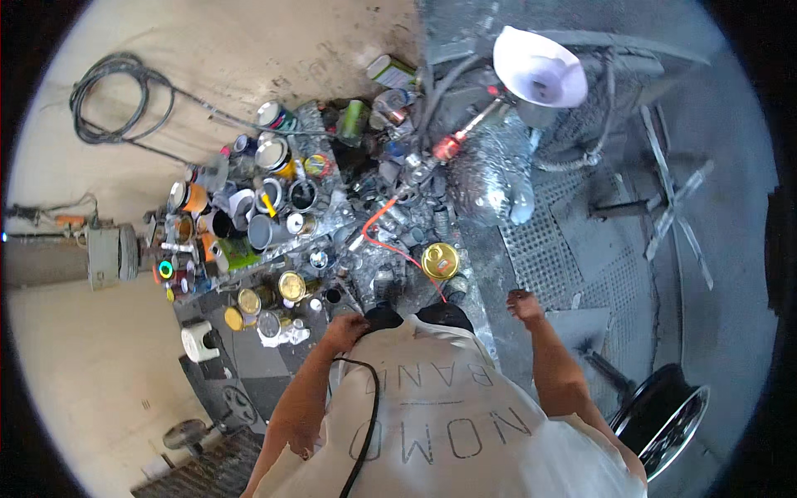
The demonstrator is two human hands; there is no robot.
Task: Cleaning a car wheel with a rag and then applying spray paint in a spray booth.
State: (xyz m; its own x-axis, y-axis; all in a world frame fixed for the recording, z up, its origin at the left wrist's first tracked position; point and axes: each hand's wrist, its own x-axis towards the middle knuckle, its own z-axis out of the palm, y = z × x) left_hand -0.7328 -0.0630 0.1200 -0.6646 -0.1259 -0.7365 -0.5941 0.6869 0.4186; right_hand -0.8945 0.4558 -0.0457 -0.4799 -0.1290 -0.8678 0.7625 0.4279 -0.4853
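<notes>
My left hand [344,332] hangs low beside the dark cloth at my left thigh, seemingly touching it. Its fingertips are hard to make out, and I see no object in it. My right hand [525,307] is held away from my body on the right, over the grey floor, fingers loosely bent and apart with nothing visible between them. Between the hands, beyond my feet, a gold-lidded can [440,261] stands on the paint-stained work surface. A spray gun [422,170] with a red fitting lies farther off, a red hose [371,236] curving from it toward me.
Several paint cans [272,154] crowd the left bench, one with a yellow stirrer [268,204]. Opened tins [292,286] stand nearer. A white funnel-shaped cup [541,68] is at the far right. A wheel rim [668,419], a metal stand [677,199] and a white stool [200,341] flank me.
</notes>
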